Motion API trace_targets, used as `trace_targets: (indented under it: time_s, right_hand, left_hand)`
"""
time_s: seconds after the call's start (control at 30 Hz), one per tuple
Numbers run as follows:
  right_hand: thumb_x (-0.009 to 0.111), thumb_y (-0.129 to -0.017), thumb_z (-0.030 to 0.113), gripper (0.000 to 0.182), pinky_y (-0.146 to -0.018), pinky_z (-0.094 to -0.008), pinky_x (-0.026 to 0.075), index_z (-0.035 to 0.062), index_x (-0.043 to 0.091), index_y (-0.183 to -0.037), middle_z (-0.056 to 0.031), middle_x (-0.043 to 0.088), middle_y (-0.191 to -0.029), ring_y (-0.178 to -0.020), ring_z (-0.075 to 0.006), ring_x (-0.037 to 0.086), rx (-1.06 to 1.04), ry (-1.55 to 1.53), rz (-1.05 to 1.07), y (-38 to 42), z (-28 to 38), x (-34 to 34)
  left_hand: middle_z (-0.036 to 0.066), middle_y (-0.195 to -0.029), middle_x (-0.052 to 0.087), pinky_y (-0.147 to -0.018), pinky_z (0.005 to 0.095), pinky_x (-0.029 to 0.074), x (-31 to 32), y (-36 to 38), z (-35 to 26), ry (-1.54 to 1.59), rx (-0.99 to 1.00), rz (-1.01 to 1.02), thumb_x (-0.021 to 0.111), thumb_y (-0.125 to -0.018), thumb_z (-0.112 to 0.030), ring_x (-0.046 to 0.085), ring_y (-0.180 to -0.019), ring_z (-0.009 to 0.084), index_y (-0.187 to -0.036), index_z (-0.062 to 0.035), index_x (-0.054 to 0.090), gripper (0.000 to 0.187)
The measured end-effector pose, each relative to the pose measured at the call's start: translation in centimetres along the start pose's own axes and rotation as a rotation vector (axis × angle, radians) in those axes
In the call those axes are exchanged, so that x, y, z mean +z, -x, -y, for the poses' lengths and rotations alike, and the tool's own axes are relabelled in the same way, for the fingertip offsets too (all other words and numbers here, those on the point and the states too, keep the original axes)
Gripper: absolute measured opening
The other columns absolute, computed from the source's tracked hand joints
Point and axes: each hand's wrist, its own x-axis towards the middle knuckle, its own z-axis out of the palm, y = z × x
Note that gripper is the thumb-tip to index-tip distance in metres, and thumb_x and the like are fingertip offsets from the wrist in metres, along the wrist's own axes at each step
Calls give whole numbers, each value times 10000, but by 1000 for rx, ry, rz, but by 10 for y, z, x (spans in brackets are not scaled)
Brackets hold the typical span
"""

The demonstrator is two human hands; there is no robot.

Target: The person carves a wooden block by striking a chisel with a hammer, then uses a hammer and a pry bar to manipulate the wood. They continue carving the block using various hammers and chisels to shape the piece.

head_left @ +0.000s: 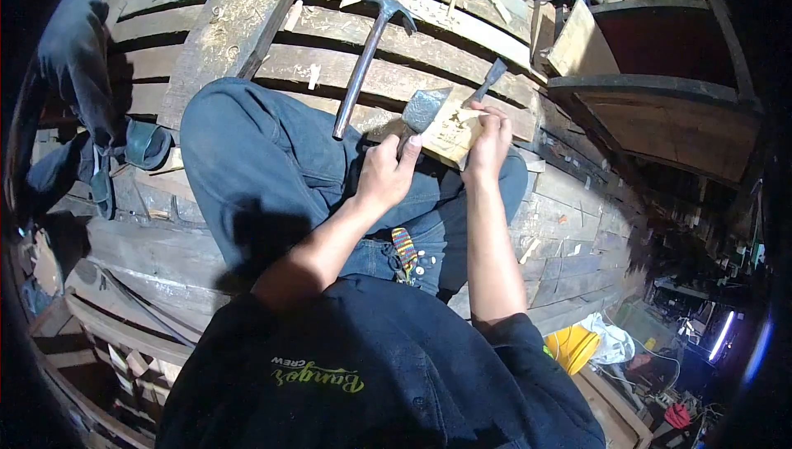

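My left hand (385,172) is closed around the short handle of a broad-bladed tool (425,109), whose grey metal end lies against the left side of a pale wooden block (450,137). My right hand (488,145) grips that block at its right edge, over my crossed legs. Dark carved marks show on the block's upper face. Just beyond my right fingertips, a dark chisel (493,74) points away with its flared end on the boards. A claw hammer (368,61) lies ahead of my left hand, its handle end by my knee.
Slatted wooden boards (338,65) with gaps and shavings spread ahead. A thick plank (235,20) crosses them at left. Wooden frames (660,86) stand at right. Another person's leg (78,61) is at far left. A yellow item (572,348) lies behind my right elbow.
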Motion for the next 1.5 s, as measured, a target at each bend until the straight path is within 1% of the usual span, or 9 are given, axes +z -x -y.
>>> trace_targets:
  time_s: [0.27,0.57,0.7,0.87,0.97,1.07,1.2,1.33,1.5]
  right_hand:
    - [423,-942,221,261,-942,-376,463,32,480,-1113,-161,625,-1126,-1058,-249,582,5,-417,226,-4,-23,-19]
    - [515,-957,282,263,-867,-310,471,48,509,-1078,-113,647,-1056,-956,-172,600,-94,-117,134,-3,-18,-12]
    - [506,-970,308,284,-870,-306,469,37,509,-1057,-126,643,-1043,-946,-181,598,-101,-158,89,2,-18,-11]
    - [492,-977,336,321,-877,-315,463,23,499,-1048,-130,640,-1018,-942,-177,594,-155,-71,86,1,-22,-10]
    - [490,-984,366,348,-930,-324,393,22,493,-1038,-115,628,-1026,-971,-174,547,-154,-127,97,-1,-27,-12]
    - [401,-1013,356,360,-937,-331,385,13,509,-998,-134,631,-1016,-973,-197,550,-157,-55,81,-2,-26,-13]
    - [311,-1025,350,405,-869,-318,467,0,514,-1040,-152,645,-1002,-907,-203,607,-37,-198,10,3,-16,-7]
    - [293,-1025,341,412,-890,-330,457,0,523,-1036,-154,640,-1034,-935,-208,596,-145,-32,61,-1,-21,-11]
    - [277,-1030,357,460,-904,-332,427,-5,560,-1004,-137,622,-1025,-944,-206,567,-201,22,45,-1,-24,-12]
  left_hand:
    - [258,-629,565,-552,474,427,5,2,5,-30,17,-40,518,-954,-389,585,-630,450,-729,37,519,481]
    - [261,-691,588,-581,457,456,-3,10,-12,149,174,-70,512,-960,-334,609,-679,439,-899,29,574,373]
    - [265,-670,577,-579,488,442,8,1,0,-145,7,8,521,-951,-383,600,-671,450,-794,35,549,447]
    - [254,-632,563,-554,483,424,9,5,10,-87,20,-13,515,-953,-390,591,-644,447,-741,32,534,472]
    - [252,-704,602,-580,444,456,3,6,-8,131,147,-79,515,-958,-332,612,-667,431,-910,49,597,393]
    - [254,-743,617,-606,434,472,-1,9,-10,183,122,-18,516,-956,-315,621,-700,432,-986,55,602,380]
    - [274,-636,551,-564,506,431,13,2,9,-108,84,-17,533,-945,-387,572,-654,479,-750,30,528,460]
    - [265,-624,552,-554,493,426,9,2,7,-99,14,17,529,-944,-401,574,-649,473,-730,28,526,479]
    - [264,-717,599,-584,463,463,4,5,-10,83,237,-46,518,-951,-373,610,-695,454,-941,39,596,419]
